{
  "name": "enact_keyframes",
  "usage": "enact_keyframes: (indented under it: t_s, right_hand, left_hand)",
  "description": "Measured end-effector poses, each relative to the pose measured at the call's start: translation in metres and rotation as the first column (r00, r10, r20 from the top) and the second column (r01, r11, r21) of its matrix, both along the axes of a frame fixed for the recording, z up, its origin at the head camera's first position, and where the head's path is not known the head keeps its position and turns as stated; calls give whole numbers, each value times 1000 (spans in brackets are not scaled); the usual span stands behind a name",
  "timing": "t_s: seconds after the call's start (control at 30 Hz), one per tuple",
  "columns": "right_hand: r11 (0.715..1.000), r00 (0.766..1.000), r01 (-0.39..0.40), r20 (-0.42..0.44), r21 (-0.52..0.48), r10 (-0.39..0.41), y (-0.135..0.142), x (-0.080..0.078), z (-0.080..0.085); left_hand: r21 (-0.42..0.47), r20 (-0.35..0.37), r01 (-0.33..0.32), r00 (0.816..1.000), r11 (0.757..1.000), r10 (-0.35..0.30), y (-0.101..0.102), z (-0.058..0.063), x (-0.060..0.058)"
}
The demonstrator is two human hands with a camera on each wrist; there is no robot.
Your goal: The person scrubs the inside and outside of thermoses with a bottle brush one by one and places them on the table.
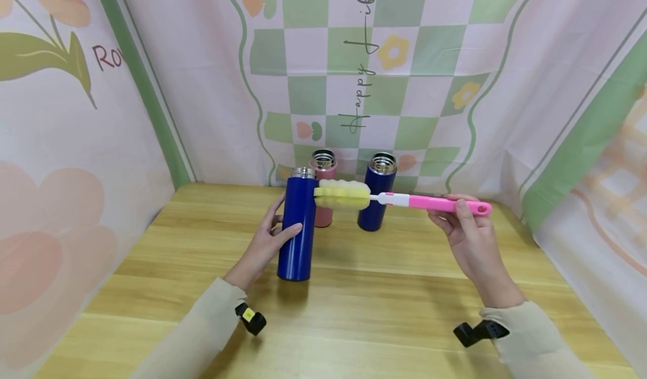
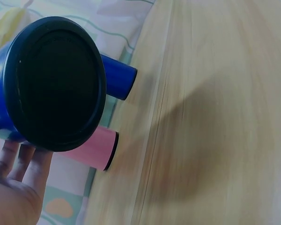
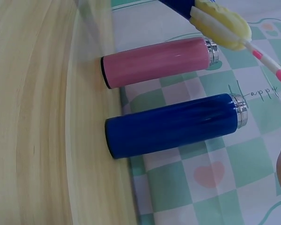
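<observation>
My left hand (image 1: 264, 243) grips an uncapped blue bottle (image 1: 297, 250), thumb across its front, and holds it nearly upright above the table. In the left wrist view, its dark round base (image 2: 56, 84) faces the camera. With my right hand (image 1: 471, 241) I pinch the pink handle (image 1: 434, 203) of a bottle brush, held level in the air. Its yellow-and-white sponge head (image 1: 345, 195) points left, beside the upper side of the held bottle; whether they touch I cannot tell. The bottle's mouth (image 1: 303, 172) is above the sponge.
Behind the brush, an open pink bottle (image 1: 323, 218) and a second open blue bottle (image 1: 372, 215) stand upright near the back of the wooden table (image 1: 374, 306). A checkered, printed curtain (image 1: 349, 92) hangs directly behind them, and more fabric encloses both sides.
</observation>
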State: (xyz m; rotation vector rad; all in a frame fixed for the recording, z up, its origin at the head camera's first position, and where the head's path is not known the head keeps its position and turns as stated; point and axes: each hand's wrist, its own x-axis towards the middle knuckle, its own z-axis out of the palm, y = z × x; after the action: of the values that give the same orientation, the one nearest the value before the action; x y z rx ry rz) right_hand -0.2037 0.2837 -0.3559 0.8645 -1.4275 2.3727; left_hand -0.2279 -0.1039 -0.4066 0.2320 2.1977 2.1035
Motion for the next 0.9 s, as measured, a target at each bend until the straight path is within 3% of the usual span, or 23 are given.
enact_keyframes:
  t_s: [0.07, 0.27, 0.5, 0.63, 0.9]
  right_hand:
    - [1000, 1000, 19, 1, 5, -19, -1, 0, 0]
    - [993, 998, -65, -22, -98, 63, 0, -2, 1]
    - [989, 999, -51, -7, -138, 51, 0, -1, 3]
    - [993, 999, -38, 15, -112, 40, 1, -1, 1]
    - [986, 989, -149, 10, -69, 150, 2, 0, -1]
  left_hand:
    - [18, -9, 11, 1000, 1000, -11, -1, 1, 0]
    - [37, -15, 39, 999, 999, -38, -2, 1, 0]
    - [44, -41, 55, 998, 998, -53, -2, 0, -1]
    - [53, -46, 49, 998, 997, -47, -1, 1, 0]
    - [79, -20, 6, 1000, 997, -4, -2, 3, 1]
